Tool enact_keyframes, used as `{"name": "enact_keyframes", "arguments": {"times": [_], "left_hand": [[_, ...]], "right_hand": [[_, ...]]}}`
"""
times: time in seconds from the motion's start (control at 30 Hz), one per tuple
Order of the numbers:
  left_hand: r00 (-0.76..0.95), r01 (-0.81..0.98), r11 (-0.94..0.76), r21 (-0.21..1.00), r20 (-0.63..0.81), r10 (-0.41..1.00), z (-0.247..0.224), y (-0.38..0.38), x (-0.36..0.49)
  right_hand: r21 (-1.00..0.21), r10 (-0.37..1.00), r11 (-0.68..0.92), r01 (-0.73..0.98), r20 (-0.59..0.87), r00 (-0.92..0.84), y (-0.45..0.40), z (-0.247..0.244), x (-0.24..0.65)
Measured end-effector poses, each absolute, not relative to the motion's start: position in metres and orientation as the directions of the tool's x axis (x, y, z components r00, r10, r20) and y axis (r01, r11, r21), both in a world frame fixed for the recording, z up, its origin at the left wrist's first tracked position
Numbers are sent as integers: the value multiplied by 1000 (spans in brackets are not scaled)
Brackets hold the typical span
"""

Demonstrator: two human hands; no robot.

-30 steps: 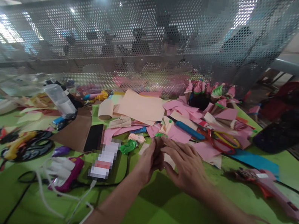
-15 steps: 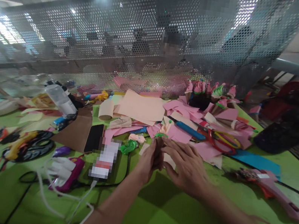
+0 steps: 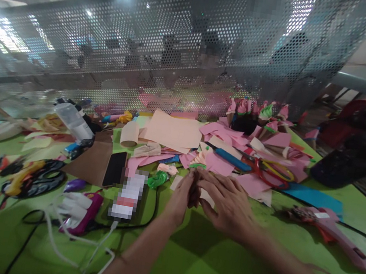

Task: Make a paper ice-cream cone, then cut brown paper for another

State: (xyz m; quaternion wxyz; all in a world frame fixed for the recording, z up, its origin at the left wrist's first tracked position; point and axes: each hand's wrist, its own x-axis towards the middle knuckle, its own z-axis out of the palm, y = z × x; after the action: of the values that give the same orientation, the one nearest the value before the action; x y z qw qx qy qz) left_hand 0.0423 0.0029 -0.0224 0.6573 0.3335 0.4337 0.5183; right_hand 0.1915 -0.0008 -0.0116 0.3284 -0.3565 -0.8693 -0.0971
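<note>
Both hands meet above the middle of the bench [image 3: 209, 272], closed around a small swirl-topped piece [image 3: 199, 159]. The left hand [image 3: 181, 200] grasps its lower part, so the pale swirl and green band stand up clear of the fingers, probably to spare the soft-looking top from being crushed. The right hand [image 3: 230, 203] is partly curled, its fingertips meeting the left's around the same part; the grip looks like one for steadying or pressing, though the fingers hide the exact contact

Toward the far right corner, similar swirl-topped pieces [image 3: 267, 110] stand mostly upright, likely so their tops touch little else. A pink glue gun [image 3: 338, 233] lies near the right edge with its nozzle end pointing inward, which seems handy for the right hand. The scissors [image 3: 277, 170] and a blue-handled tool [image 3: 232, 159] rest on pink scraps [image 3: 220, 163] beyond the hands, within easy reach. To the left of the hands sit a green clump [image 3: 157, 179] and a lit phone [image 3: 128, 195], its cable running toward the near edge, perhaps to leave the working space free
</note>
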Motion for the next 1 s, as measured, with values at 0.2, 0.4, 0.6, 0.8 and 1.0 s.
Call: {"name": "enact_keyframes", "arguments": {"times": [0.2, 0.4, 0.6, 0.8, 1.0], "left_hand": [[76, -375, 248, 893, -236, 969, -24, 3, 42], [26, -340, 248, 907, -255, 967, -18, 1, 43], [17, -330, 233, 915, -241, 970, -10, -1, 45], [22, -324, 200, 925, -204, 979, -11, 1, 46], [11, -278, 152, 949, -155, 988, -16, 2, 44]], "right_hand": [[-59, 557, 719, 693, 644, -524, -1, -11, 191], [-58, 558, 720, 691, 640, -528, -1, -11, 191], [-59, 547, 731, 680, 646, -533, -1, -10, 191], [-50, 571, 721, 691, 608, -552, 0, -10, 191], [-69, 574, 725, 686, 610, -546, 0, -11, 192]]}}
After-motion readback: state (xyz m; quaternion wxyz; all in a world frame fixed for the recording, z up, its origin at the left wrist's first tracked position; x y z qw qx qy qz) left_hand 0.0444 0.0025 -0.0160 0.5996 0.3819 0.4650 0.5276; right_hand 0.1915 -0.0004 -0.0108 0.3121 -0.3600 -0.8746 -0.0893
